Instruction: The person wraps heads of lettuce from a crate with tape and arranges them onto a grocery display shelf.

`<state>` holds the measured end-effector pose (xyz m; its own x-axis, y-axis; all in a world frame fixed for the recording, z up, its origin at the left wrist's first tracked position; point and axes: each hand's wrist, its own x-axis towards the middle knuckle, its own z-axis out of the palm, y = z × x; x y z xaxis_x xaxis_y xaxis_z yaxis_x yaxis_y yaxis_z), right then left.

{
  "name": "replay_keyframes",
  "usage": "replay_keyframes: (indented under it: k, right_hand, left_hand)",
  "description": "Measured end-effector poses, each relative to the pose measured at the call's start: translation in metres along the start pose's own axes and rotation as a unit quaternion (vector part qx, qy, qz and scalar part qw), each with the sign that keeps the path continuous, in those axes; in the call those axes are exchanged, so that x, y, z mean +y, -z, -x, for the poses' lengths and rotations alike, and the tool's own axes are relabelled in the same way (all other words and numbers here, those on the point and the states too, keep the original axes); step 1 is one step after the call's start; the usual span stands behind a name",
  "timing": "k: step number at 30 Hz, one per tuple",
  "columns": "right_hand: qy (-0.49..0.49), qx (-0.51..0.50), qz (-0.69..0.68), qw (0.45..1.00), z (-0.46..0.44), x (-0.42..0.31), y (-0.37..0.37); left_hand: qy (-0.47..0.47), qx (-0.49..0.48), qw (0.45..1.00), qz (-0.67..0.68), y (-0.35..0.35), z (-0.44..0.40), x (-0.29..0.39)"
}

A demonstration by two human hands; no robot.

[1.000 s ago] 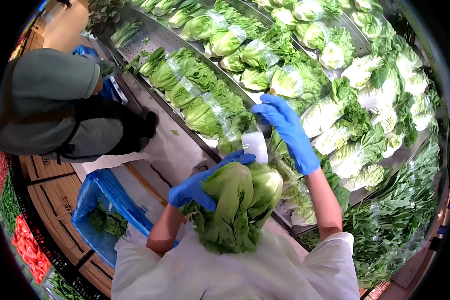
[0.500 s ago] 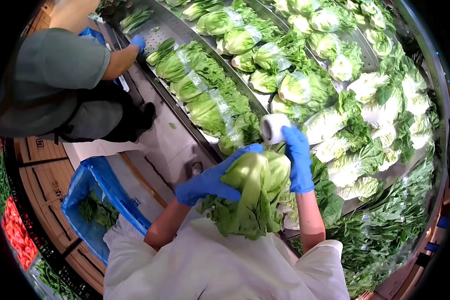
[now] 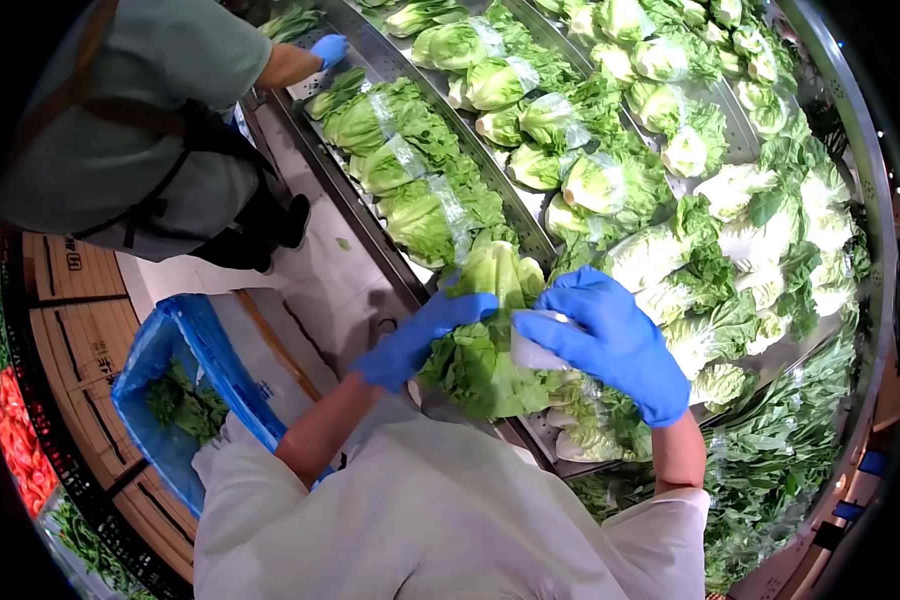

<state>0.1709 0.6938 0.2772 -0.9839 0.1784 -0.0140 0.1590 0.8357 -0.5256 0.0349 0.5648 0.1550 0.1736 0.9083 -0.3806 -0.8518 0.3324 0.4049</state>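
Our left hand [image 3: 420, 335] grips one lettuce [image 3: 485, 365] near the frame's centre; our right hand [image 3: 615, 345] grips one white roll [image 3: 537, 347]; one blue bag [image 3: 232, 385] sits lower left.

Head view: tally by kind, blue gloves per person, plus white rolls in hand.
Wearer's left glove and right glove: 2
Co-worker's glove, visible: 1
White roll: 1
Total: 4
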Motion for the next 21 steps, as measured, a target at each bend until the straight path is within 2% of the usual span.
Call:
replay_keyframes:
  k: [1, 5, 9, 11, 14, 18, 20, 21]
  right_hand:
    - [0.006, -0.02, 0.071, 0.997, -0.003, 0.003, -0.006]
    - [-0.035, -0.005, 0.064, 0.997, -0.011, 0.001, -0.015]
    - [-0.029, -0.014, 0.06, 0.998, -0.018, -0.004, -0.017]
    - [0.001, -0.001, 0.064, 0.998, -0.021, -0.005, -0.019]
    - [-0.012, -0.031, 0.073, 0.997, -0.024, -0.01, -0.02]
    - [0.017, -0.023, 0.05, 0.998, -0.029, -0.011, -0.016]
    - [-0.108, -0.023, -0.046, 0.993, -0.028, -0.015, -0.007]
    - [-0.082, -0.017, -0.041, 0.996, -0.028, -0.017, -0.007]
  left_hand:
    - [-0.008, -0.011, 0.999, -0.043, 0.012, -0.007, -0.006]
    - [-0.041, -0.038, 0.993, -0.105, 0.057, -0.031, -0.036]
    - [-0.081, -0.037, 0.994, -0.061, 0.03, 0.009, -0.017]
    - [-0.026, -0.036, 0.997, 0.057, 0.008, 0.023, -0.002]
    - [-0.072, -0.024, 0.996, 0.04, 0.012, 0.024, -0.006]
    - [-0.065, -0.047, 0.997, -0.002, 0.035, -0.002, -0.016]
    - [-0.096, -0.018, 0.992, -0.08, 0.05, -0.014, -0.023]
    - [-0.098, -0.017, 0.992, -0.077, 0.05, -0.015, -0.022]
